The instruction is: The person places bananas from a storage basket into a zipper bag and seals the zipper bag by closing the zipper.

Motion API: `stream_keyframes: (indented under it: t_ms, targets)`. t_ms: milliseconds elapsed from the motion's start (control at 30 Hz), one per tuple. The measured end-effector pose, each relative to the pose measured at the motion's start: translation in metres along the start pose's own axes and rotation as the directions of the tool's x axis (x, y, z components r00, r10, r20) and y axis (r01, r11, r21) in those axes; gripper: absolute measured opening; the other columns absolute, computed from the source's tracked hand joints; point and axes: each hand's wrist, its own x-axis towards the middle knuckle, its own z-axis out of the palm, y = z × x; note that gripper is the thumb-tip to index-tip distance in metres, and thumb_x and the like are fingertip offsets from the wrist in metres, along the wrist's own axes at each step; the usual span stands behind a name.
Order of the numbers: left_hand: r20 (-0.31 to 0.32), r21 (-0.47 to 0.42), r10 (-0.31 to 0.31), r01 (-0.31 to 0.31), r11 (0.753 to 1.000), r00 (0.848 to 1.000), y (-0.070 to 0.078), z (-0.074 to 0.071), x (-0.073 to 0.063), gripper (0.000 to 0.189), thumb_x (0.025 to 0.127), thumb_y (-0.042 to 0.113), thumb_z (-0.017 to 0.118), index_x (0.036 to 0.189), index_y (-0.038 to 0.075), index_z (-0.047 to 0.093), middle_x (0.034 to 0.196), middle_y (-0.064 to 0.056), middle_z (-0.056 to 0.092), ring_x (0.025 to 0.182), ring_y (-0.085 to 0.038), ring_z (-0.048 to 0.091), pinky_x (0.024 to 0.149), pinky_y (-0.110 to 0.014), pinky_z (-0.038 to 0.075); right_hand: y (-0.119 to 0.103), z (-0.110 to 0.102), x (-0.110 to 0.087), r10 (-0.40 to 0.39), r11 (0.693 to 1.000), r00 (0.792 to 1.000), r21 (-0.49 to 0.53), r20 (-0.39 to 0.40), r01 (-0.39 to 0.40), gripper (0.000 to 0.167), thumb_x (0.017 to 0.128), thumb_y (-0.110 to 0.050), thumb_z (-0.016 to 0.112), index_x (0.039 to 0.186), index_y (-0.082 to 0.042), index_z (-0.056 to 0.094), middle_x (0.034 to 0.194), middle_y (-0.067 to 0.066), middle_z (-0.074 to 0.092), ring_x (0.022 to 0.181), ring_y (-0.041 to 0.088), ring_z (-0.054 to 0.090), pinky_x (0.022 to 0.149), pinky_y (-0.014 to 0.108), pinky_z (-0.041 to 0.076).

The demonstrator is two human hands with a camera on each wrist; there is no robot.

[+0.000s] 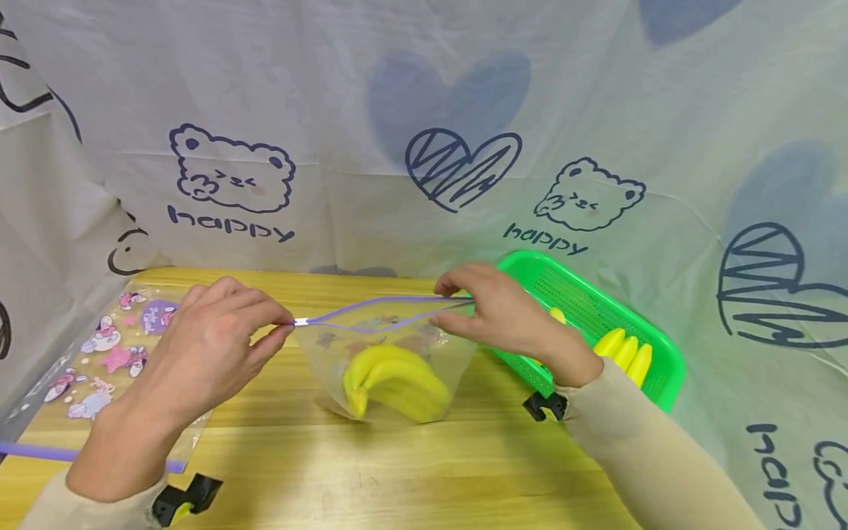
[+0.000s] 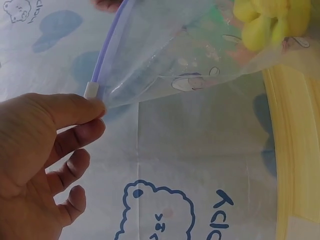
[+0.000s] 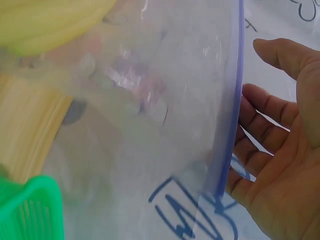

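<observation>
A clear zip bag (image 1: 457,368) with a purple zip edge holds a bunch of yellow bananas (image 1: 397,379) and hangs just over the table. My left hand (image 1: 212,346) pinches the bag's left top corner beside the white slider (image 1: 302,322), its other fingers loosely bent in the left wrist view. At the right end of the zip edge, my right hand (image 1: 500,313) has thumb and fingers spread apart. In the right wrist view some right fingertips (image 3: 250,95) meet or pass behind the purple edge; firm contact is hard to tell. The bag's mouth gapes between the hands.
A green basket (image 1: 672,368) with more yellow bananas (image 1: 623,350) stands at the right, partly behind my right arm. Another printed zip bag (image 1: 112,361) lies flat at the left of the wooden table (image 1: 371,478). A patterned cloth (image 1: 358,199) hangs behind.
</observation>
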Motion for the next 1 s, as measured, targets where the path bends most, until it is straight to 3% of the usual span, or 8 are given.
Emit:
stream_keyframes:
  t_ms: [300, 500, 667, 867, 1000]
  targets:
    - [-0.018, -0.012, 0.038, -0.039, 0.999, 0.999, 0.005, 0.001, 0.002, 0.009, 0.086, 0.013, 0.083, 0.094, 0.017, 0.081, 0.095, 0.003, 0.079, 0.088, -0.019, 0.06, 0.073, -0.039, 0.039, -0.03, 0.018, 0.022, -0.064, 0.998, 0.997, -0.021, 0.031, 0.065, 0.053, 0.095, -0.04, 0.077, 0.135, -0.008, 0.064, 0.129, 0.007, 0.066, 0.115, 0.023, 0.063, 0.103, 0.043, 0.053]
    - [-0.061, -0.03, 0.062, -0.064, 0.997, 0.996, 0.009, 0.003, 0.005, 0.012, 0.083, 0.01, 0.085, 0.093, 0.017, 0.081, 0.093, 0.003, 0.08, 0.085, -0.02, 0.062, 0.07, -0.039, 0.04, -0.049, 0.037, 0.034, -0.175, 0.984, 0.985, -0.031, 0.001, 0.175, 0.053, 0.096, -0.038, 0.077, 0.138, -0.01, 0.062, 0.134, 0.005, 0.063, 0.123, 0.024, 0.062, 0.109, 0.04, 0.05]
    - [-0.099, -0.065, 0.078, -0.085, 0.994, 0.992, 0.013, 0.007, 0.006, 0.013, 0.082, 0.008, 0.086, 0.091, 0.016, 0.081, 0.092, 0.002, 0.079, 0.084, -0.021, 0.062, 0.07, -0.04, 0.039, -0.065, 0.054, 0.044, -0.313, 0.95, 0.944, -0.023, -0.109, 0.312, 0.048, 0.095, -0.034, 0.08, 0.133, -0.008, 0.065, 0.13, 0.005, 0.067, 0.122, 0.023, 0.063, 0.108, 0.035, 0.05]
    - [-0.106, -0.089, 0.087, -0.097, 0.991, 0.991, 0.017, 0.01, 0.008, 0.012, 0.082, 0.008, 0.086, 0.09, 0.015, 0.08, 0.09, 0.003, 0.079, 0.083, -0.019, 0.062, 0.07, -0.039, 0.039, -0.08, 0.067, 0.053, -0.446, 0.891, 0.856, -0.035, -0.26, 0.453, 0.024, 0.095, -0.024, 0.08, 0.111, -0.007, 0.073, 0.107, 0.001, 0.074, 0.106, 0.02, 0.067, 0.099, 0.028, 0.051]
    - [-0.1, -0.098, 0.086, -0.096, 0.991, 0.991, 0.019, 0.01, 0.008, 0.014, 0.081, 0.007, 0.086, 0.09, 0.016, 0.08, 0.09, 0.005, 0.078, 0.082, -0.018, 0.06, 0.071, -0.039, 0.04, -0.084, 0.071, 0.053, -0.462, 0.881, 0.84, -0.036, -0.285, 0.473, 0.011, 0.096, -0.018, 0.078, 0.1, -0.009, 0.073, 0.096, -0.001, 0.074, 0.097, 0.017, 0.067, 0.096, 0.026, 0.05]
